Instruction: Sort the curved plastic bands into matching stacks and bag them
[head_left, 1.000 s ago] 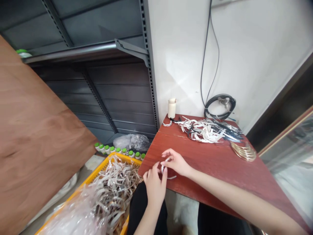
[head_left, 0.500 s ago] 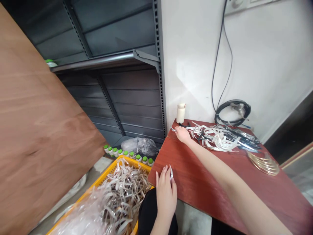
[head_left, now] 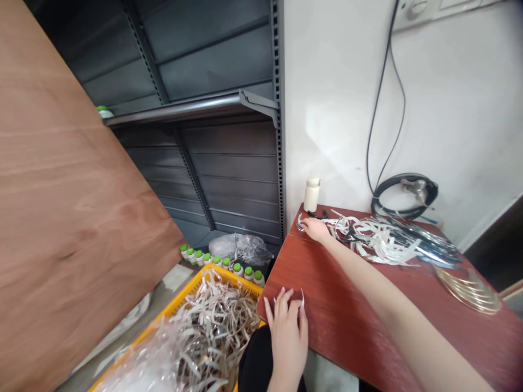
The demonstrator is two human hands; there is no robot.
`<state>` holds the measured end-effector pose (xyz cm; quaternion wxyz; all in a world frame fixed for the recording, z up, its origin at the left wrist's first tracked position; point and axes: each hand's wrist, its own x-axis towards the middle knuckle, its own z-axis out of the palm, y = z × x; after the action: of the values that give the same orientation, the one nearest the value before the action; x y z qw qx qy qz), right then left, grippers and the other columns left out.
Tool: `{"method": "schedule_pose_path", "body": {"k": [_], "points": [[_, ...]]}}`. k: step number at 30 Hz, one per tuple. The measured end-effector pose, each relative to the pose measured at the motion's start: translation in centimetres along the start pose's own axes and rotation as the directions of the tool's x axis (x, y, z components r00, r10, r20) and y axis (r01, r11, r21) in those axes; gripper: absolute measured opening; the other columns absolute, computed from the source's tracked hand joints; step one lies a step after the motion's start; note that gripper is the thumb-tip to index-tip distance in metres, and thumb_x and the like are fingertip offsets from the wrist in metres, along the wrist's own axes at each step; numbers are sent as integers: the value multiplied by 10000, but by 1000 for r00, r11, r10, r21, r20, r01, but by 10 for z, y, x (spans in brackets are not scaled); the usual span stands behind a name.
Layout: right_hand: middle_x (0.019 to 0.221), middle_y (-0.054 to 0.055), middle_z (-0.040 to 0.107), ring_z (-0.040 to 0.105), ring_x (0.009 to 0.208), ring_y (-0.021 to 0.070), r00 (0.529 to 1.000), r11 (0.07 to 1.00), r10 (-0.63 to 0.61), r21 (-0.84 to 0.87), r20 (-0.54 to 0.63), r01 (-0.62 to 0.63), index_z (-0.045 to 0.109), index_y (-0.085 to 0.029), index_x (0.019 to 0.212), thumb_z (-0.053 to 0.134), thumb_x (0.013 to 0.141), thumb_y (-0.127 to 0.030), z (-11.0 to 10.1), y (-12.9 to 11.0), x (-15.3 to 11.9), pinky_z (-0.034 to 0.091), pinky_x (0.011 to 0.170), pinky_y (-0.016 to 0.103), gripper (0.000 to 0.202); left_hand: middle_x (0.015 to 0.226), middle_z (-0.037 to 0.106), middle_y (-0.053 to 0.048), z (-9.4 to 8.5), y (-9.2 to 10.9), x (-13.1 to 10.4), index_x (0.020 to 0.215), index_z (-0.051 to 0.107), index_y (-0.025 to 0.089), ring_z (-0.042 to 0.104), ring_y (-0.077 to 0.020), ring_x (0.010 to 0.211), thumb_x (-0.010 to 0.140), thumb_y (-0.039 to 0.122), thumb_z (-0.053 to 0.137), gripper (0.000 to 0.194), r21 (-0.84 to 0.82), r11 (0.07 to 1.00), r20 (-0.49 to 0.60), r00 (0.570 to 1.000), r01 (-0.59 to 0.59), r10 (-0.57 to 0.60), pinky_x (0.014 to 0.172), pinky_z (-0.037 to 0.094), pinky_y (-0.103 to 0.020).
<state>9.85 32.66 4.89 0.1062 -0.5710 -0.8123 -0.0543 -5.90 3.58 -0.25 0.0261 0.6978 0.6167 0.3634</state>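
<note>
While the left hand (head_left: 288, 332) lies at the near left corner of the red-brown table (head_left: 347, 305), the right hand (head_left: 315, 230) reaches to the far left corner, its forearm crossing the tabletop.

Item: left hand, back upward, open, fingers extended and parted. Item: one thin white curved strip (head_left: 303, 298), at the fingertips of the left hand, one end upright just beside the index finger; its middle is hidden by the fingers, and whether they press on it cannot be told.

Item: right hand, back upward, fingers bent slightly, fingertips at the silvery curved pieces (head_left: 299, 222) on the table; whether they grip one cannot be told. These pieces lie just beyond the fingertips, well apart from the left hand.

Item: one cream cylindrical container (head_left: 311, 195), upright at the wall edge of the table, near the right hand. Item: one small black object (head_left: 317, 215), between container and right hand.

Item: white and silvery strips (head_left: 379, 239), a loose heap, to the right of the right hand. Item: gold-coloured curved pieces (head_left: 469, 291), nested, at the right of the table. Item: black cable (head_left: 378, 204), coiled against the wall.

Item: one yellow basket (head_left: 186, 296), left of the table, filled with tangled strips and clear plastic. Item: green-capped bottles (head_left: 217, 262), a row behind the basket.
</note>
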Motion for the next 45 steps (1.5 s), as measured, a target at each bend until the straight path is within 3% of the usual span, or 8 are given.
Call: {"method": "schedule_pose_path", "body": {"k": [4,9,13,18,25,32,45], "points": [[1055,113,732,664,1011,232,995,998,66,-22,78,-64,736,-189,1030,415,1013,-360,-5,2,6,450,882,315,364,1257,639,-65,3,1,0,1012,666,263,538,-276,1279,915,126,474,254,-1,999,-15,999,33,-33,1111,252,-715],[1134,87,672,644,1012,214,975,992,124,-40,184,-119,655,-176,1130,526,984,-399,-11,0,21,513,903,420,296,1269,629,-65,10,-1,-2,1003,664,270,505,-280,1307,914,133,467,256,-7,998,-48,997,58,-59,1128,170,-727],[1219,89,615,629,1021,210,954,996,85,-9,288,-86,599,-175,1212,590,958,-363,-14,2,30,547,873,422,316,1283,622,-75,13,-1,-2,992,659,264,477,-299,1333,910,136,473,240,18,997,-93,993,79,-77,1121,133,-743],[1215,81,618,631,1011,211,932,999,-24,46,362,8,608,-178,1202,588,959,-363,-16,9,29,553,857,405,306,1305,606,-63,10,1,-1,1007,642,273,461,-296,1348,919,136,454,249,21,995,-64,993,100,-99,1113,123,-753],[1237,91,609,622,1042,213,950,998,-45,-37,310,59,603,-184,1211,582,963,-360,-17,5,23,540,890,426,306,1288,610,-100,17,-1,-1,1032,643,244,463,-309,1340,907,136,475,236,16,994,-119,988,104,-102,1122,110,-741],[1231,99,607,626,1038,221,961,988,31,-155,276,13,589,-161,1231,600,952,-360,-16,0,22,545,879,431,343,1290,614,-85,17,0,0,1036,636,258,475,-307,1333,908,145,478,233,23,992,-119,985,125,-121,1117,136,-736],[1240,116,601,622,1050,227,970,978,85,-207,228,-37,589,-146,1231,613,944,-356,-23,0,33,540,888,428,356,1303,605,-79,10,-7,-3,1064,632,270,463,-298,1352,917,158,478,241,23,991,-99,987,129,-126,1135,107,-724]]}}
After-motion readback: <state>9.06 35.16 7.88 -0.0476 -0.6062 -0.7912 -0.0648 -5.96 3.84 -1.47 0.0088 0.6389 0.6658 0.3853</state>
